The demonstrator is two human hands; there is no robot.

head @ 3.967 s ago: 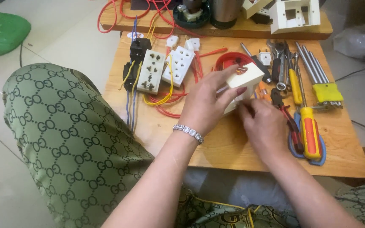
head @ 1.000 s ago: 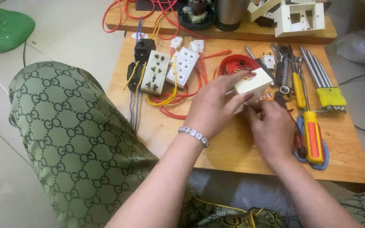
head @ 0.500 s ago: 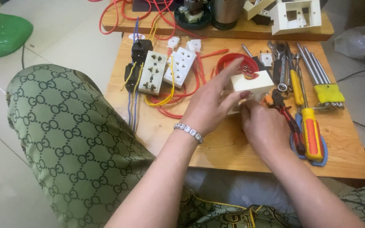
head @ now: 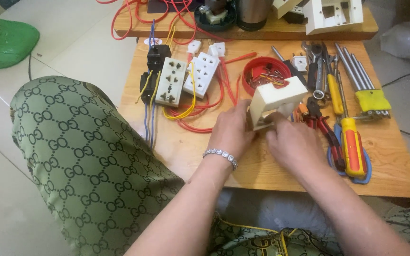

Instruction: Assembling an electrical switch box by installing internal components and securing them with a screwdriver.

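Note:
My left hand (head: pixel 233 130) grips the left side of a cream plastic electrical box (head: pixel 276 99), tilted upright above the low wooden table (head: pixel 186 147). My right hand (head: pixel 293 142) presses against the box's lower right side, fingers curled at its open face; whether it holds something small there is hidden. A bracelet sits on my left wrist. Just behind the box lies a red round lid (head: pixel 264 73) holding small screws and bits.
White socket plates (head: pixel 188 78) with red, yellow and blue wires lie at the table's left. Pliers (head: pixel 323 130), an orange-handled screwdriver (head: pixel 352 144), wrenches and hex keys (head: pixel 357 71) lie at right. More boxes stand on a second board (head: pixel 262 28) behind. My green-patterned knee (head: pixel 81 156) is at left.
Both hands have turned the box: four seconds ago it lay lower and flatter between them, and now it stands more upright with its open frame facing me. The view also shifted slightly.

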